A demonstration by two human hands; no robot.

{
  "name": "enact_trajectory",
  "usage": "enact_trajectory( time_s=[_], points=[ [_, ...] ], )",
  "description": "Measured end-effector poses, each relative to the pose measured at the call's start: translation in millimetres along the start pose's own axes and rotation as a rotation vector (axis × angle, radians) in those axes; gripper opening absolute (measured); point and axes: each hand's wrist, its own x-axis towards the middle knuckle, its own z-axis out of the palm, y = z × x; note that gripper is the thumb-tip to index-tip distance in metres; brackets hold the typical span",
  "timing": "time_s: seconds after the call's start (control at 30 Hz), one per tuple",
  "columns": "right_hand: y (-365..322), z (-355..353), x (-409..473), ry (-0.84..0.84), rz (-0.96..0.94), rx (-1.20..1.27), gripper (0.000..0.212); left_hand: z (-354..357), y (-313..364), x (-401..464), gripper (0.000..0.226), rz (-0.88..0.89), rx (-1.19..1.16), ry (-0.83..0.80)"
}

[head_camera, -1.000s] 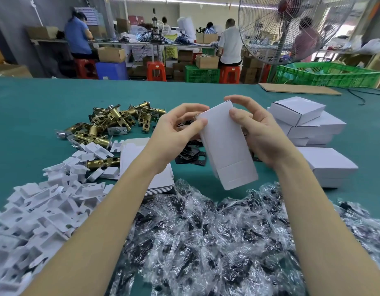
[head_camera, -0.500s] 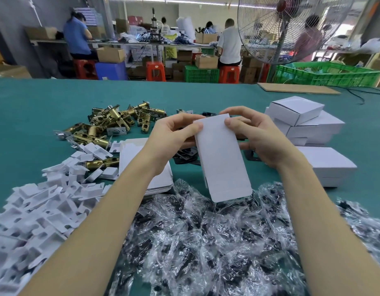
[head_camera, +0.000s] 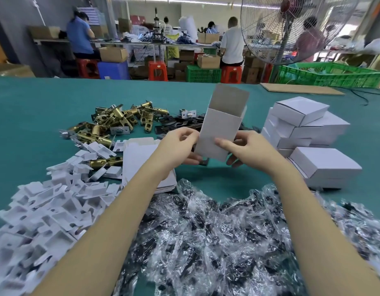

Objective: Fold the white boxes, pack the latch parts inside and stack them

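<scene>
Near edge of table: heap of clear-bagged dark parts; white plastic inserts toward near-left corner. Mid-table, held upright above surface: open white box, top flap up (grey inside). Left hand pinching its left edge, right hand gripping lower right side. Flat box blanks by left wrist. Farther left-centre: brass latches. Right side: stacked closed boxes.

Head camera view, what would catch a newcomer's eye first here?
The upright white box, top flap open, gripped at centre by the left hand and right hand. Crinkly plastic bags fill the near table edge, and brass latch parts lie far left.
</scene>
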Motion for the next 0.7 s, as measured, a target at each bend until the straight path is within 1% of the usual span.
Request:
enact_trajectory(
  time_s=[0.03, 0.1, 0.17, 0.23, 0.3, 0.37, 0.43, 0.57, 0.7],
  points=[
    [2.1, -0.8, 0.4, -0.015, 0.023, -0.033, 0.021, -2.5, -0.1, 0.3, 0.017, 0.031, 0.079, -0.002],
    [5.0, -2.6, 0.3, -0.076, 0.038, -0.066, 0.023, -6.2, 0.2, 0.6, 0.014, 0.07, 0.118, -0.031],
    [6.2, -1.5, 0.7, -0.145, 0.04, -0.072, 0.017, -8.2, 1.1, -0.7, 0.015, 0.085, 0.082, -0.101],
    [8.7, 3.7, 1.0, -0.195, 0.056, -0.079, 0.013, -9.2, -0.6, -1.3, 0.018, 0.116, 0.177, -0.128],
    [11.9, 12.3, 0.5, -0.215, 0.077, -0.128, 0.027, -9.6, -5.9, -0.9, 0.023, 0.142, 0.316, -0.108],
    [17.3, 21.6, -0.6, -0.171, 0.061, -0.209, 0.042, -9.9, -10.9, -0.6, 0.027, 0.148, 0.385, -0.088],
    [24.1, 26.8, -1.3, -0.097, 0.029, -0.238, 0.047, -10.7, -12.0, 0.0, 0.026, 0.17, 0.408, -0.055],
    [30.6, 27.7, -2.2, -0.07, 0.041, -0.152, 0.046, -12.3, -10.0, 0.6, 0.025, 0.199, 0.452, -0.012],
    [31.3, 26.6, -3.7, -0.06, 0.041, -0.123, 0.044, -15.1, -6.6, -1.6, 0.031, 0.201, 0.511, -0.036]
  ],
)
